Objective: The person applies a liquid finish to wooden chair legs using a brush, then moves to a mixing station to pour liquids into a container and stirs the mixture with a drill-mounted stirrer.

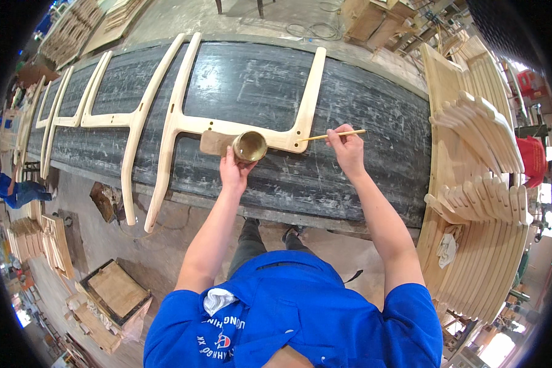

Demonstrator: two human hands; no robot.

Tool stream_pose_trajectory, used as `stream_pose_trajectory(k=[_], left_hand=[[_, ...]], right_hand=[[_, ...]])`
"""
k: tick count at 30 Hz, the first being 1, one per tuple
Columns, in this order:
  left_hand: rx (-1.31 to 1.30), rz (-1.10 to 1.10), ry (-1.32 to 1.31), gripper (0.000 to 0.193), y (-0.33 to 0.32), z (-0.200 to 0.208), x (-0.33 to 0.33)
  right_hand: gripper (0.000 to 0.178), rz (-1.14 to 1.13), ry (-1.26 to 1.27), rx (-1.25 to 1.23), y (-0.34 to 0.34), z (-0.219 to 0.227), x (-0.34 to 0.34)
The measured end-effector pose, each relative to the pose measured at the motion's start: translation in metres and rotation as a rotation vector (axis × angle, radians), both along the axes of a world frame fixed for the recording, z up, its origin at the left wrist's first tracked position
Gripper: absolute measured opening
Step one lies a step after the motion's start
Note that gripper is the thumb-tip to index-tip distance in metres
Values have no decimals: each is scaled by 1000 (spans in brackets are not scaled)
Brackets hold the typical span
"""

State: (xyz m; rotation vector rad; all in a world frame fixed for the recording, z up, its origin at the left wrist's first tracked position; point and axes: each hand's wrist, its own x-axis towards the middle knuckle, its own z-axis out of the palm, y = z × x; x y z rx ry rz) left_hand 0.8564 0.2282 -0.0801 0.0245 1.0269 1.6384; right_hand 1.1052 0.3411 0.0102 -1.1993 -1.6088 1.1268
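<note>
From the head view, looks down on a dark, scuffed surface [377, 175] with a pale wooden frame [208, 124] laid flat on it, directly ahead of the body. With the right hand [343, 146], pinches a thin stick [348, 133] between fingertips and thumb, pen-fashion, pointing it leftward. With the left hand [235, 170], clasps a round cup [256, 153] from its near side, mouth turned up toward the camera (too murky to make out any contents). Just left of the cup, shows a flat brown piece [213, 143] against the near side of the frame's bar; cannot tell whether held by that same hand or only lying there.

Turns mainly on the stick's tip and the frame's right-hand corner: directly left of the right hand, right by the nearer of two dark holes [298, 132]. Cannot tell whether touching the wood or hanging just above. Along the bar, runs left to right, slanting slightly toward the body, to meet the stick at a shallow angle. Comes nearest to that corner with the right hand; sits farther left with the other, on the bar's near side.

Farther left, shows more frames [113, 119]; off the right end, stacked wood [478, 260].
</note>
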Motion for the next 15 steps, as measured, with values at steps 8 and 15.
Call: stream_pose_trajectory(k=[8,15], left_hand=[[-87,135,38,38,-63,-13,-23],[-87,163,24,38,-81,-20,-19]], right_hand=[[17,201,-380,150,1,-5,-15],[19,324,-390,197,15,-19,-17]])
